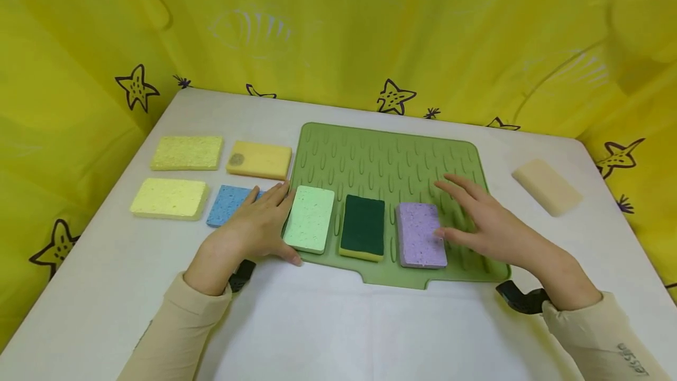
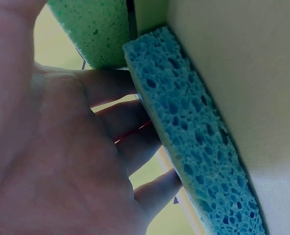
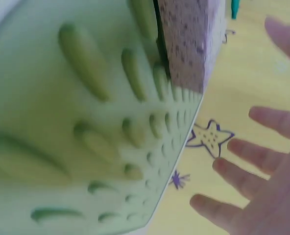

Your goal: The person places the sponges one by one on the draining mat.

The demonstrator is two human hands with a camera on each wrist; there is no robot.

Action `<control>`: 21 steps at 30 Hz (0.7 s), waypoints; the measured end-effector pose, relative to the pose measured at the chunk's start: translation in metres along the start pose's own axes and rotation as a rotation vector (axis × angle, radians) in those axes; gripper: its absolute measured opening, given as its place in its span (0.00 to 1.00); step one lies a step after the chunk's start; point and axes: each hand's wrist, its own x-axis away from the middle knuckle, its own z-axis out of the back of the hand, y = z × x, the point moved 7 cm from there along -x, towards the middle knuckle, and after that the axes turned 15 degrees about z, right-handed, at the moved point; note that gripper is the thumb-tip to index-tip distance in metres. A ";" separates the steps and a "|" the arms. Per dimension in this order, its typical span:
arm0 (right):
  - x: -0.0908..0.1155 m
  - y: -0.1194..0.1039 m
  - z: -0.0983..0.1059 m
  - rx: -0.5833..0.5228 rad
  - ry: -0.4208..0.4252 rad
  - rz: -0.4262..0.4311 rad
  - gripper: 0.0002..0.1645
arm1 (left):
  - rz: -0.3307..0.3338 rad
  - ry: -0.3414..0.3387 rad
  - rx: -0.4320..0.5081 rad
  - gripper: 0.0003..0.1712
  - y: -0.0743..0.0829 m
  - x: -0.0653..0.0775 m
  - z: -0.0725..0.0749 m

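Note:
Three sponges lie in a row along the near part of a green ridged mat [image 1: 391, 157]: a mint green sponge [image 1: 310, 219], a yellow one with a dark green scouring top [image 1: 363, 227], and a purple sponge [image 1: 421, 235]. My left hand [image 1: 254, 222] spans the space between the mint sponge and a blue sponge [image 1: 227, 204], which it partly hides in the head view. In the left wrist view its fingers reach behind the blue sponge [image 2: 184, 132], not curled round it. My right hand [image 1: 492, 228] hovers with spread fingers over the mat's right side, its thumb by the purple sponge.
Left of the mat lie an orange-yellow sponge [image 1: 260, 160] with a dark spot and two yellow sponges, one farther back [image 1: 187, 153] and one nearer [image 1: 170, 199]. A beige sponge [image 1: 547, 187] lies to the right. A yellow curtain [image 1: 338, 28] hangs behind the white table [image 1: 338, 334].

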 end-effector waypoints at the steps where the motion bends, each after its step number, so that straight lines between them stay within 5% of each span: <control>1: 0.001 0.003 0.003 0.003 0.019 -0.014 0.49 | 0.000 0.000 0.000 0.76 0.000 0.000 0.000; 21: 0.037 0.082 0.045 0.098 0.229 -0.344 0.36 | 0.004 -0.012 0.013 0.77 0.000 0.000 -0.001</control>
